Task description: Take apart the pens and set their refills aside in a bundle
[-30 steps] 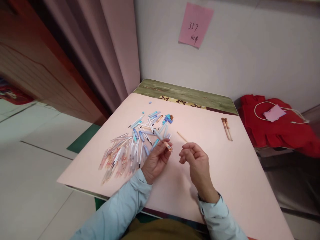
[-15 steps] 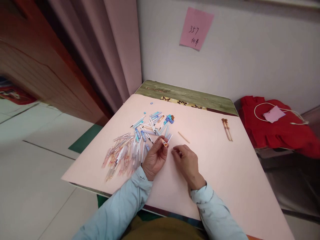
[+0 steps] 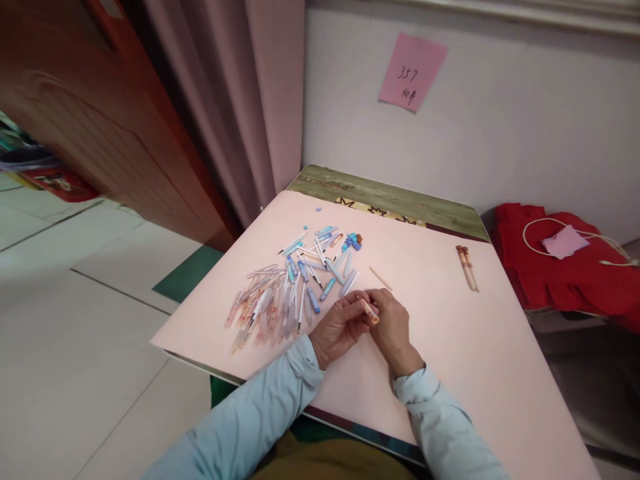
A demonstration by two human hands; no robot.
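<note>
My left hand (image 3: 337, 328) pinches a short orange pen barrel (image 3: 371, 311) just above the pink table cover (image 3: 450, 347). My right hand (image 3: 393, 323) is closed and pressed against the left hand at the same barrel; what its fingers hold is hidden. A heap of loose pen parts (image 3: 290, 283), blue, clear and orange, lies just left of and beyond the hands. A thin tan stick (image 3: 381, 278) lies on the cover right behind my right hand.
Small blue caps (image 3: 353, 240) sit at the far end of the heap. Two finished tan pens (image 3: 467, 267) lie at the right rear. A red cloth with a white cable (image 3: 565, 267) is off the table's right side. A pink note (image 3: 412, 72) hangs on the wall.
My right hand has come left and met the left hand at the orange barrel. The barrel now sits between both hands. The camera view shifted slightly, so everything appears further right.
</note>
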